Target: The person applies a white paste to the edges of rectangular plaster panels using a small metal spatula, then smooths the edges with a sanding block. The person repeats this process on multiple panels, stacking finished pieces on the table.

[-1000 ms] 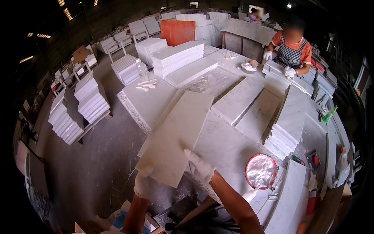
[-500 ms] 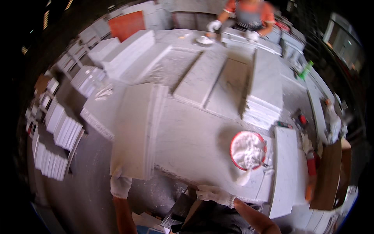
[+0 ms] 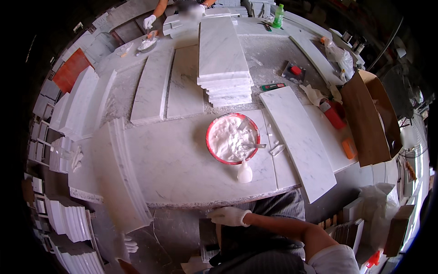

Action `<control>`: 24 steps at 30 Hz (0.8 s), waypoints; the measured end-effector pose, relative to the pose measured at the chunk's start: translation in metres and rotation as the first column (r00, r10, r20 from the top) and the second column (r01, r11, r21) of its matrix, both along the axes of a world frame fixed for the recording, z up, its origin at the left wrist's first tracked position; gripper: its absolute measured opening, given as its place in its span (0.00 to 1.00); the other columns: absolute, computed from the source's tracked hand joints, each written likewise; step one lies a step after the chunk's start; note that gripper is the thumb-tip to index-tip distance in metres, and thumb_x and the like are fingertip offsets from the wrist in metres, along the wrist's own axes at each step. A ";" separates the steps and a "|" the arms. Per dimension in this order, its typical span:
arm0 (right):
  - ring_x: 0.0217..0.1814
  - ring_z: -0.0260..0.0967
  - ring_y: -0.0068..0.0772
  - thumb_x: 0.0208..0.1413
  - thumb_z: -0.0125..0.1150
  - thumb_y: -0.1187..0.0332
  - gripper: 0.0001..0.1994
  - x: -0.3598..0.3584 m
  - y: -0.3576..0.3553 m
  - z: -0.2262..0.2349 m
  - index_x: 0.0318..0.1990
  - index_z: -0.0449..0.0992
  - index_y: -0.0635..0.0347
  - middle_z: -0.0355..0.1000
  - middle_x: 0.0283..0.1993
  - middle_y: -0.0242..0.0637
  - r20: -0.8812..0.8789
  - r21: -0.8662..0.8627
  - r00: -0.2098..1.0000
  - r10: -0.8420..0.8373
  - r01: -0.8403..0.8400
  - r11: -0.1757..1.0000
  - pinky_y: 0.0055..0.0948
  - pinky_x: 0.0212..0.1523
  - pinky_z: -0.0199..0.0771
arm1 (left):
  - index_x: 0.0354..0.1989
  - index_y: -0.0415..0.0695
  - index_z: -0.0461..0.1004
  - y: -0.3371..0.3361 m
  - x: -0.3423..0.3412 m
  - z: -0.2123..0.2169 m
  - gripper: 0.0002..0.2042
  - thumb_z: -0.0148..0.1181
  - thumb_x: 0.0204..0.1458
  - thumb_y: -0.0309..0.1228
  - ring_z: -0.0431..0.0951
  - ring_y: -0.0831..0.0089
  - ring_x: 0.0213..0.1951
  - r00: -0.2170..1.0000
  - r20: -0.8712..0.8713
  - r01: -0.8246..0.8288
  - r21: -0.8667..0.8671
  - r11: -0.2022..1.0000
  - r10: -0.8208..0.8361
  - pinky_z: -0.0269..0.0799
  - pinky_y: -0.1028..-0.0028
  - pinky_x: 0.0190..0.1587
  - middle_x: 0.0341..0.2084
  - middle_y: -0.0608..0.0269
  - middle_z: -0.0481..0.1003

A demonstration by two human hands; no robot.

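At the lower left, my left hand (image 3: 131,244), in a white glove, has its fingers round the side of a pale marble slab (image 3: 107,201). The slab's near end sticks out past the table edge and hides part of the hand. Against it leans a row of similar slabs (image 3: 128,182). Just below the table's front edge, above my lap, lies my gloved right hand (image 3: 228,216), fingers stretched out with nothing seen in them. A red-rimmed bowl of white paste (image 3: 230,137) stands on the table beyond, a blade in it and a white squeeze bottle (image 3: 245,172) beside it.
A stack of marble slabs (image 3: 223,55) rises mid-table. One long slab (image 3: 299,141) overhangs the front edge at right, near a cardboard box (image 3: 372,118). A co-worker's gloved hand (image 3: 149,22) is at the far side. Stacked slabs (image 3: 68,221) stand on the floor at left.
My view has swung to the right. The slab in my left hand has come toward me past the table edge, its near end lower. My right hand stays by the front edge.
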State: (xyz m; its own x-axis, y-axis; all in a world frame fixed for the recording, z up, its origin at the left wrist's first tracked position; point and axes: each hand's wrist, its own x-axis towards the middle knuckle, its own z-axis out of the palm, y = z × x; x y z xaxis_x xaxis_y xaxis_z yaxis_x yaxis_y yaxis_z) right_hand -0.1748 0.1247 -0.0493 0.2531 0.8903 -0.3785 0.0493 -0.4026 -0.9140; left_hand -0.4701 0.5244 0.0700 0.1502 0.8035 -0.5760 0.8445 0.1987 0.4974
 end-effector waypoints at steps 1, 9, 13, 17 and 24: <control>0.61 0.70 0.42 0.64 0.56 0.59 0.21 0.001 -0.002 -0.004 0.59 0.73 0.61 0.73 0.59 0.46 -0.014 0.021 1.000 -0.001 0.002 1.000 0.34 0.63 0.65 | 0.31 0.38 0.72 0.031 -0.035 -0.009 0.29 0.48 0.61 0.57 0.64 0.70 0.13 0.942 0.301 -0.081 -0.228 0.970 0.149 0.60 0.69 0.17 0.16 0.60 0.71; 0.62 0.69 0.44 0.64 0.55 0.58 0.21 0.012 -0.030 0.027 0.59 0.73 0.61 0.73 0.58 0.46 -0.051 0.019 0.998 -0.033 0.034 0.999 0.34 0.63 0.65 | 0.32 0.37 0.75 -0.167 0.141 0.077 0.13 0.51 0.59 0.35 0.75 0.67 0.27 0.774 0.537 0.198 0.299 0.933 -0.336 0.70 0.67 0.33 0.22 0.58 0.75; 0.62 0.69 0.42 0.64 0.56 0.57 0.22 0.014 -0.072 0.037 0.60 0.72 0.60 0.74 0.58 0.45 -0.080 0.028 0.987 -0.141 0.144 0.989 0.33 0.63 0.66 | 0.35 0.36 0.80 -0.293 0.229 0.058 0.09 0.55 0.58 0.28 0.81 0.71 0.34 0.524 0.549 0.642 0.248 0.726 -0.651 0.75 0.72 0.41 0.29 0.58 0.80; 0.53 0.74 0.54 0.62 0.55 0.56 0.18 0.016 -0.163 0.022 0.51 0.76 0.59 0.78 0.47 0.52 0.048 -0.020 0.965 -0.256 0.258 0.966 0.41 0.52 0.74 | 0.37 0.42 0.80 -0.382 0.291 0.020 0.08 0.61 0.57 0.33 0.82 0.60 0.37 -0.039 0.468 0.834 0.502 0.229 -0.883 0.77 0.66 0.41 0.34 0.58 0.82; 0.49 0.78 0.39 0.61 0.61 0.69 0.15 0.012 -0.294 0.072 0.53 0.77 0.64 0.79 0.47 0.46 0.079 0.043 0.830 -0.553 0.551 0.833 0.33 0.50 0.76 | 0.53 0.46 0.74 -0.488 0.383 -0.034 0.20 0.58 0.57 0.44 0.70 0.60 0.58 -0.397 0.039 0.608 0.760 -0.231 -0.917 0.63 0.58 0.63 0.53 0.57 0.73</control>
